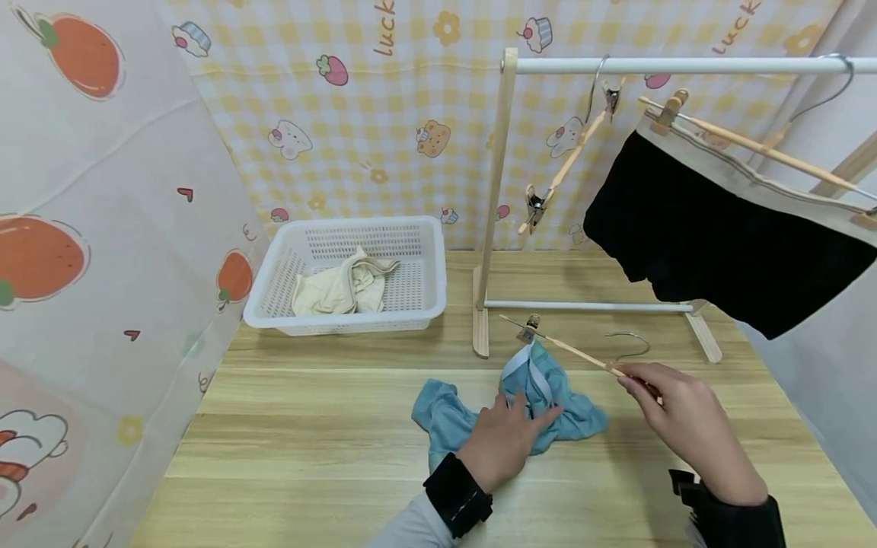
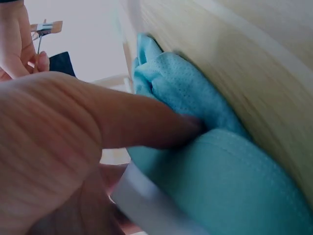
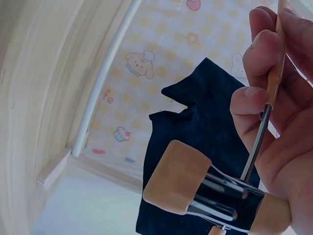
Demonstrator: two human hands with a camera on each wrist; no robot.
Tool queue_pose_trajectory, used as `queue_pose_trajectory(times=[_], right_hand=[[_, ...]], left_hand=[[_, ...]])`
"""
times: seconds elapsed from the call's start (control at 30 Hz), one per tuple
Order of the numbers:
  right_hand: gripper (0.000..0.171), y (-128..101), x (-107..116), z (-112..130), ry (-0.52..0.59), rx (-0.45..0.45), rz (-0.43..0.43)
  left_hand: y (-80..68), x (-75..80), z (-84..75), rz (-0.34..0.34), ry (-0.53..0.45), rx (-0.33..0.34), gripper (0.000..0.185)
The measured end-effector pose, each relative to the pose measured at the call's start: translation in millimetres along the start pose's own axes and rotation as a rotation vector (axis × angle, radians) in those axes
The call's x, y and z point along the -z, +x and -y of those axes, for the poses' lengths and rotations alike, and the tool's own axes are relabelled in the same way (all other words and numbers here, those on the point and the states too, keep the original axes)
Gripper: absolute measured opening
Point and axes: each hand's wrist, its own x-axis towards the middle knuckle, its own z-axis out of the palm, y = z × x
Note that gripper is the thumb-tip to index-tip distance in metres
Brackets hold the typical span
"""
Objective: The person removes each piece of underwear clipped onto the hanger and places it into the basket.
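Note:
A blue garment (image 1: 541, 377) with a pale waistband lies bunched on the wooden tabletop. My left hand (image 1: 503, 441) rests on it with fingers and thumb spread; in the left wrist view the thumb (image 2: 151, 120) presses into the fabric beside the pale band. My right hand (image 1: 685, 415) pinches a wooden clip hanger (image 1: 582, 354) near its middle, just under the metal hook. The hanger's far clip (image 1: 529, 327) is at the garment's waistband; whether it grips the cloth is hard to tell. Its near clip (image 3: 220, 191), with tan pads, shows below my right hand in the right wrist view.
A white basket (image 1: 274, 312) holding a cream garment (image 1: 336, 289) stands at the back left. On the right, a rack with a white rail (image 1: 685, 66) carries a bare clip hanger (image 1: 572, 160) and another hanger with black shorts (image 1: 712, 221). The rack's wooden foot (image 1: 481, 327) stands close behind the blue garment.

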Motion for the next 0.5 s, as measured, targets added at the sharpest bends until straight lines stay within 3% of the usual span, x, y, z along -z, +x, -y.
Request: queue_pose_trajectory(times=[0.2,0.33,0.5], right_hand=[[0.018,-1,0,-2,0.002,-0.011,0.004],[0.018,-3,1,-3,0.005,-0.028,0.011],[0.018,-6,3,-6,0.005,-0.035,-0.001]], left_hand=[[-3.4,-2.9,1.4,-0.153,0.010,-0.086,0.020],[-6.1,-2.9,6.2,-0.195,-0.019,-0.095,0.020],[-7.6,5.5,16.9,-0.169,-0.104,-0.086,0.029]])
